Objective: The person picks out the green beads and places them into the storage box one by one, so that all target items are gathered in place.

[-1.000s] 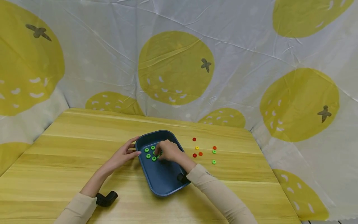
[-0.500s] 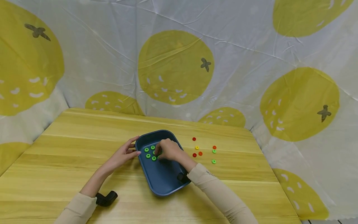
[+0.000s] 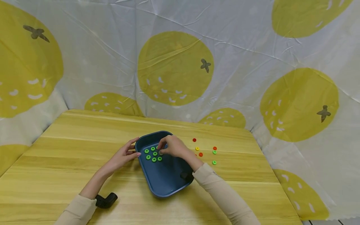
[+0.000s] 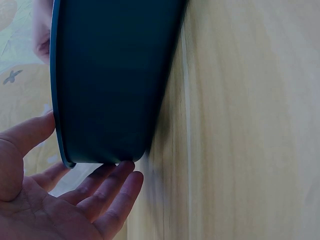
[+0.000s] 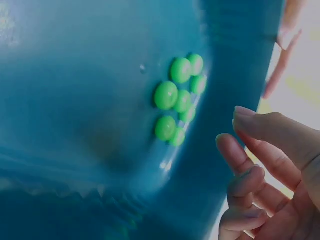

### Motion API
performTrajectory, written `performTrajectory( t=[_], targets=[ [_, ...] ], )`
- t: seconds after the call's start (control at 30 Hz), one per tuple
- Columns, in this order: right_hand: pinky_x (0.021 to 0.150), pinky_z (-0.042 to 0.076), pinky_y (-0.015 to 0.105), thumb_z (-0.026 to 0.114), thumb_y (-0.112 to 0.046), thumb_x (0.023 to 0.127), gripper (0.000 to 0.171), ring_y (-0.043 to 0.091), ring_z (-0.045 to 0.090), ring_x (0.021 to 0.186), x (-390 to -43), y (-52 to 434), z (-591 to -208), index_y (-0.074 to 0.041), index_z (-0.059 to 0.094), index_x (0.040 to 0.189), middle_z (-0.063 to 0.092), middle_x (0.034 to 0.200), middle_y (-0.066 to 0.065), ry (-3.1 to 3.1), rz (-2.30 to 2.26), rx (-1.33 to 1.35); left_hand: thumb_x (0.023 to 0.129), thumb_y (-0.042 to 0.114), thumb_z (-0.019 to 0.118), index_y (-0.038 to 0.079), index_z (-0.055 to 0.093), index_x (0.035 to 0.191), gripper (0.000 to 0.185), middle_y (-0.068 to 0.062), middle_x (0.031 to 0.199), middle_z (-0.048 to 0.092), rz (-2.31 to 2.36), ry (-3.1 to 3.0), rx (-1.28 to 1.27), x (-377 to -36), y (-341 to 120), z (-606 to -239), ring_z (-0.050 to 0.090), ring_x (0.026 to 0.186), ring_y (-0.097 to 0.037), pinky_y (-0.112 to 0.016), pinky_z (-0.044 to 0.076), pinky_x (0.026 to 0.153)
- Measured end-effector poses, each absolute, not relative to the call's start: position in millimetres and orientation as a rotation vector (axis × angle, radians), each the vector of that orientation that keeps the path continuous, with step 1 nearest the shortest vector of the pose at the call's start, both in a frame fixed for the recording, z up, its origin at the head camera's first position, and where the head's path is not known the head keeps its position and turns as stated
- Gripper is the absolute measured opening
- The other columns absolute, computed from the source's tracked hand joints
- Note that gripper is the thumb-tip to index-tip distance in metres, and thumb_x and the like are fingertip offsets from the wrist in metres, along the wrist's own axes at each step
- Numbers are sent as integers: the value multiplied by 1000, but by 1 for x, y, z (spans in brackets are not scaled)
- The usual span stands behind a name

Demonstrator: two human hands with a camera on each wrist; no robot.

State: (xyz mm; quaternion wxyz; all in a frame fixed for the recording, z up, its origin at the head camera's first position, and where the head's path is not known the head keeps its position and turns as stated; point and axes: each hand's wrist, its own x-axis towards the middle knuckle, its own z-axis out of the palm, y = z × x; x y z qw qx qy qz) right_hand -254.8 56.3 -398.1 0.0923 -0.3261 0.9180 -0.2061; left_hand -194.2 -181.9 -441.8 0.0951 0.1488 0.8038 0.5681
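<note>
My left hand (image 3: 123, 155) is at the far-left corner of a dark blue tray (image 3: 166, 184). In the left wrist view, its thumb touches the rim and its loosely extended fingers rest against the outer wall. Several small green rings (image 3: 155, 153) lie grouped inside the tray toward its far-left end. My right hand (image 3: 175, 146) is over the tray beside that group, hiding part of it in the head view. The right wrist view shows its thumb and index fingertips apart, the fingers loosely bent, with nothing between them; the green rings (image 5: 172, 102) lie away from the fingertips.
On the wooden table (image 3: 84, 140), right of the tray, lie several loose rings: red (image 3: 194, 140), yellow (image 3: 197, 148), orange (image 3: 201, 154) and green (image 3: 214, 162). A patterned cloth (image 3: 239, 62) hangs behind the table. Black devices sit at both wrists.
My right hand has lifted and shifted slightly right, away from the green rings, uncovering more of them. The left hand stays at the tray's corner.
</note>
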Motion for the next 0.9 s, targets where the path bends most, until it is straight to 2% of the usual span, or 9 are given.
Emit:
performTrajectory(
  t=[0.2, 0.37, 0.7, 0.9],
  targets=[
    [70, 47, 20, 70, -16, 85, 11, 13, 62, 81, -255, 71, -387, -9, 73, 93, 71, 89, 0, 2725, -725, -943, 96, 23, 54, 5, 17, 150, 68, -34, 140, 35, 1684, 2393, 453, -194, -181, -443, 44, 124, -48, -47, 46, 96],
    [64, 46, 19, 70, -14, 84, 10, 18, 62, 78, -256, 83, -380, -10, 73, 93, 72, 89, 2, 2743, -804, -946, 95, 23, 55, 5, 17, 150, 69, -33, 140, 36, 1689, 2388, 442, -195, -182, -443, 45, 124, -47, -43, 47, 95],
    [69, 46, 22, 70, -16, 84, 15, 18, 61, 84, -257, 115, -374, -7, 72, 96, 70, 91, 3, 2762, -892, -841, 95, 23, 55, 7, 18, 150, 68, -33, 141, 35, 1683, 2391, 423, -195, -182, -444, 45, 124, -47, -46, 46, 95],
    [68, 46, 23, 70, -14, 84, 11, 20, 61, 83, -258, 140, -374, -9, 72, 93, 70, 91, 5, 2755, -964, -767, 95, 23, 55, 7, 18, 150, 68, -33, 141, 36, 1682, 2394, 420, -195, -182, -445, 44, 124, -47, -47, 46, 96]
  ],
)
